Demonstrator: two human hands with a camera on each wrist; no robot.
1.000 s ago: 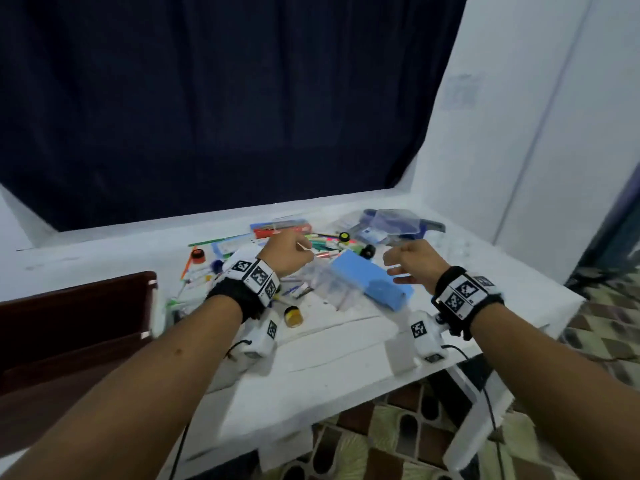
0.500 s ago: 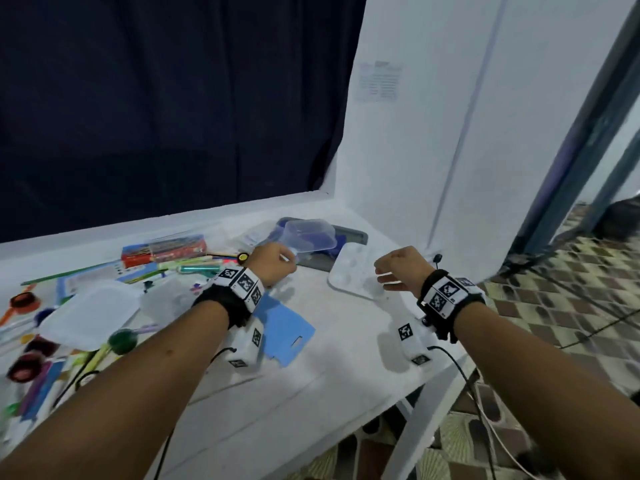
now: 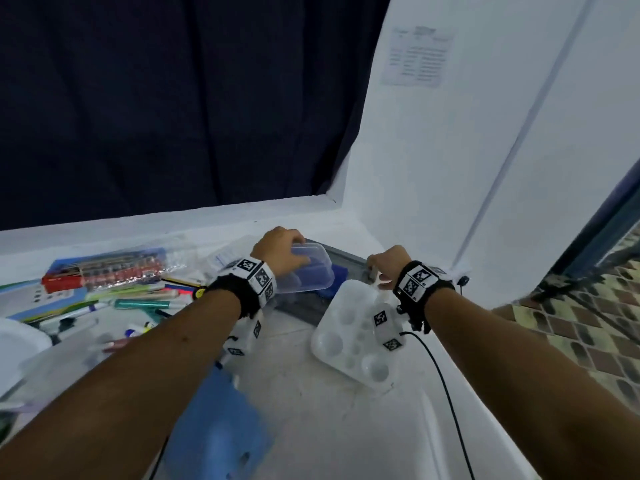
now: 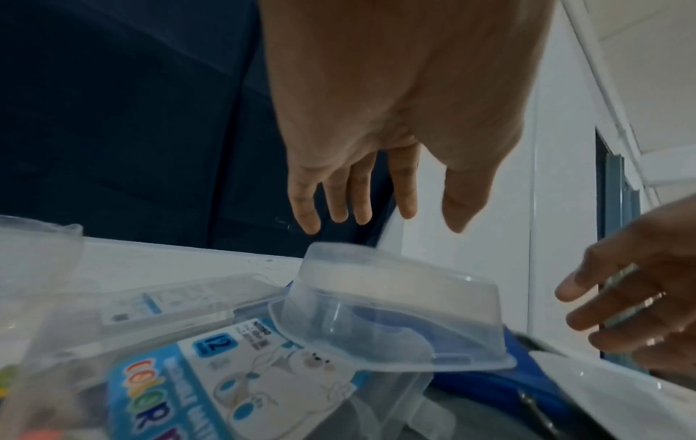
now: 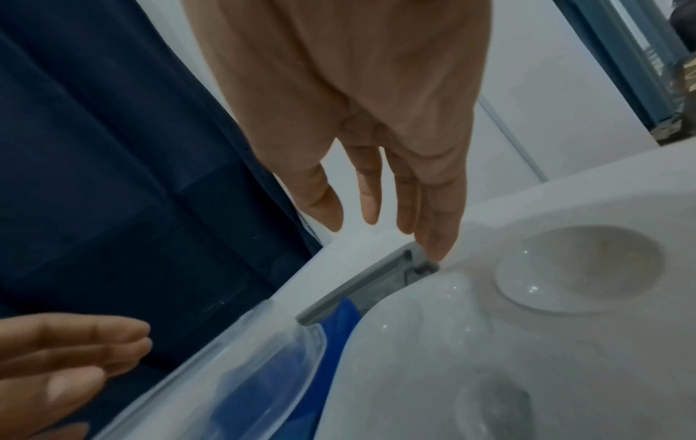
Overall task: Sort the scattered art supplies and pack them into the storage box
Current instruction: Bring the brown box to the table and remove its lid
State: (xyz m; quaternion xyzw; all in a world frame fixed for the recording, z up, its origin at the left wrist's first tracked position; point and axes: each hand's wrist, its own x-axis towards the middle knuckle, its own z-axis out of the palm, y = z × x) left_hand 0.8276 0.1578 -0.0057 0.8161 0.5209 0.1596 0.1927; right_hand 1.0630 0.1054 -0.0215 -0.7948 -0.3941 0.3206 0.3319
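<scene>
Both hands have advanced to the worktop's (image 3: pixel 311 403) far corner: left hand (image 3: pixel 278 251) open over an upturned clear container (image 3: pixel 311 271), right hand's (image 3: pixel 388 261) relaxed fingers (image 5: pixel 438 238) touching the grey storage box (image 5: pixel 339 294), likely to clear it.

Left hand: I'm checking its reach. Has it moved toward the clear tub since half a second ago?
Yes. The left hand has gone forward from beside the clear tub to over its top.

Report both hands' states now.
Left hand: open, fingers straight over the clear plastic container.
Right hand: open, fingertip at the gray box's edge.
</scene>
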